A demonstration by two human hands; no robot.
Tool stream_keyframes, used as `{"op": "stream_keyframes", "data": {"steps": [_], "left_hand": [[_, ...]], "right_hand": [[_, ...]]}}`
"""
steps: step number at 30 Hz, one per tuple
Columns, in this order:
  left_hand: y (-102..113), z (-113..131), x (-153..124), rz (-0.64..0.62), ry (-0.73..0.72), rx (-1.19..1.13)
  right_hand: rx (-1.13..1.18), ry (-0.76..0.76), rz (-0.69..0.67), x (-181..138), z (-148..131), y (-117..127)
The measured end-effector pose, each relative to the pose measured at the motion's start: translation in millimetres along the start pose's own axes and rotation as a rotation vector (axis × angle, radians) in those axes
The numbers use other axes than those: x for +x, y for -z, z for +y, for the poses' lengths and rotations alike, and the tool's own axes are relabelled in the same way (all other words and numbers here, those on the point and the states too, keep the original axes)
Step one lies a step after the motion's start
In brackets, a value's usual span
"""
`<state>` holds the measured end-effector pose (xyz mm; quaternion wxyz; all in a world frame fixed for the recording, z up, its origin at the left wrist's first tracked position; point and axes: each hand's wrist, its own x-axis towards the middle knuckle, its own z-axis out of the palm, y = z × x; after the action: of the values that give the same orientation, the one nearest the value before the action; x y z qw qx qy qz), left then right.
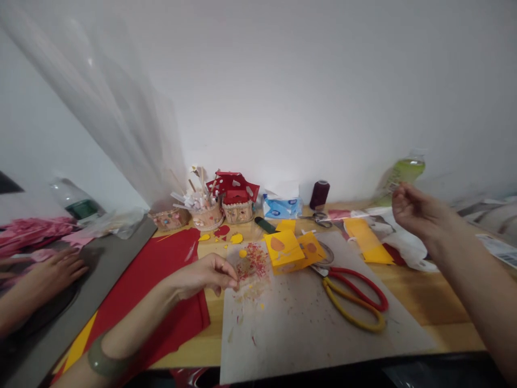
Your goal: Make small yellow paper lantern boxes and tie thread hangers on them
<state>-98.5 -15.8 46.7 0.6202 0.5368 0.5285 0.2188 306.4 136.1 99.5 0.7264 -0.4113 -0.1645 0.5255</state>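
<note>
Well apart, left hand pinched near reddish scraps, right hand pinched, any contents unclear, scissors between

The left forearm extends from the lower left, angled upward to the right; the left hand is held low, fingers bent, thumb and index tips together. The right forearm slopes upward from the lower right; the right hand is higher, fingers curled toward the thumb. Both hands are well apart
</note>
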Motion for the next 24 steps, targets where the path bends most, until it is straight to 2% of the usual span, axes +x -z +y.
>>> {"op": "stream_keyframes", "data": {"steps": [4,7,9,11,13,16,18,20,22,24], "left_hand": [[-9.1,2.8,-5.8,-0.14,-0.013,0.162],[-15.8,15.8,-20.8,-0.208,-0.029,0.371],[-19.4,28.7,-34.7,-0.189,-0.111,0.588],[-23.1,43.1,-47.3,-0.112,-0.232,0.772],[-28.2,57.8,-54.2,-0.035,-0.376,0.809],[-38.8,78.9,-48.5,0.127,-0.578,0.651],[-46.2,92.7,-34.9,0.23,-0.625,0.479],[-52.5,106.8,-17.8,0.32,-0.644,0.32],[-57.8,121.0,-1.3,0.292,-0.652,0.161],[-62.3,133.5,12.0,0.177,-0.664,0.041]], "right_hand": [[-0.054,0.01,-0.156,-19.2,-6.5,-9.3],[-0.145,0.051,-0.266,-37.4,-12.6,-18.6],[-0.234,0.097,-0.317,-49.4,-14.6,-25.1],[-0.335,0.148,-0.367,-60.8,-13.8,-31.0],[-0.434,0.187,-0.41,-72.2,-10.2,-36.4],[-0.548,0.211,-0.439,-90.4,-1.7,-43.9],[-0.604,0.226,-0.491,-103.3,4.2,-49.2],[-0.664,0.262,-0.615,-115.8,9.4,-55.1],[-0.718,0.321,-0.755,-126.9,13.2,-61.4],[-0.742,0.378,-0.834,-135.7,16.1,-67.8]]}}
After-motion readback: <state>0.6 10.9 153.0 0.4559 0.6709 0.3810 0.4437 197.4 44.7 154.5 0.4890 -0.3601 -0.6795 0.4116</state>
